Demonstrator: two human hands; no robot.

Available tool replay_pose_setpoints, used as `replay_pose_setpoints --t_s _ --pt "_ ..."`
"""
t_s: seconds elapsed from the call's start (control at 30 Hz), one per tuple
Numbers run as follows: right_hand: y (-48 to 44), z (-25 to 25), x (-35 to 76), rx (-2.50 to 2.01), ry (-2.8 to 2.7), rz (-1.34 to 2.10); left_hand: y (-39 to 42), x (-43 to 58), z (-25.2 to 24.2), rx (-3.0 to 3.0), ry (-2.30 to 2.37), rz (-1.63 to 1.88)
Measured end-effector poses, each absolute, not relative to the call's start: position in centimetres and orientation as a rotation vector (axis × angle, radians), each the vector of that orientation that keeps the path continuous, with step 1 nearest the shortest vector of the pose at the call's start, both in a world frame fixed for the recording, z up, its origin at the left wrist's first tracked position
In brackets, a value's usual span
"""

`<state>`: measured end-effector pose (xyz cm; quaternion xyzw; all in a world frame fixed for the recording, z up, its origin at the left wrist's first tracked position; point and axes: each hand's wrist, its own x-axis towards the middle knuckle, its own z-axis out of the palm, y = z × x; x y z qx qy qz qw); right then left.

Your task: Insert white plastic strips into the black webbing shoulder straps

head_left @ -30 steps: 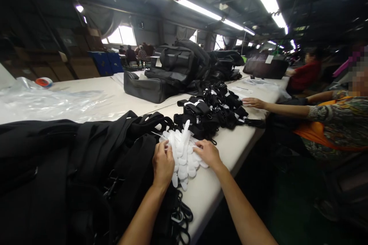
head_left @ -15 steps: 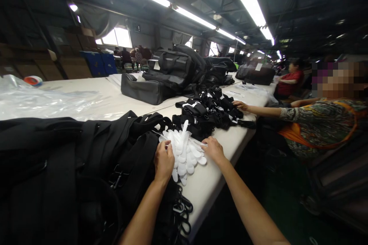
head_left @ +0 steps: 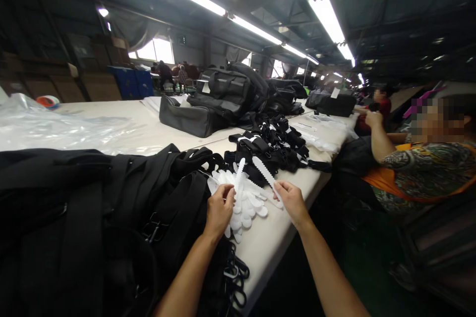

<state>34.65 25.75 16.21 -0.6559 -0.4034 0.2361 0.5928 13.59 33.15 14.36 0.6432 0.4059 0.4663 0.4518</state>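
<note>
My right hand (head_left: 292, 200) pinches a white plastic strip with toothed edges (head_left: 265, 172), tilted up and to the left. My left hand (head_left: 220, 210) is closed at the left side of the pile, thumb and fingers together at a second toothed strip (head_left: 240, 171) that points upward; its lower end is hidden by the fingers. Between my hands lies a loose pile of white strips (head_left: 245, 208) with rounded ends, on the pale tabletop. Just beyond are bundled black straps (head_left: 256, 143) with white ties.
Black bags with straps (head_left: 74, 198) cover the near left, metal clips (head_left: 232, 272) hanging by the table edge. Finished black bags (head_left: 223, 94) stand farther back. Clear plastic sheeting (head_left: 67, 129) and a tape roll (head_left: 47, 102) lie left. A co-worker (head_left: 420, 168) sits at right.
My right hand has lifted a white strip from the pile and moved slightly right. My left hand has shifted right onto the upright strip. The co-worker's hand has left the black straps and risen.
</note>
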Motion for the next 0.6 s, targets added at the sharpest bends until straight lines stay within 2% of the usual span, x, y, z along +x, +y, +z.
replay_pose_setpoints --t_s 0.17,0.27,0.37,0.5,0.6 --pt "28.1 15.4 27.5 -1.042 -0.78 1.169 32.7 13.8 14.9 1.497 0.833 1.101" --pt "29.0 14.8 24.2 -0.958 -0.797 1.318 33.0 13.5 15.2 1.435 0.831 1.154" --pt "29.9 14.7 23.1 -1.058 -1.038 1.194 33.4 13.1 15.2 1.327 0.923 1.269" --pt "31.8 15.9 24.6 -1.219 -1.249 0.726 33.7 13.1 15.2 1.182 0.994 1.332" --pt "33.2 17.2 25.5 -1.157 -1.256 0.764 33.3 13.5 15.5 1.166 0.927 1.235"
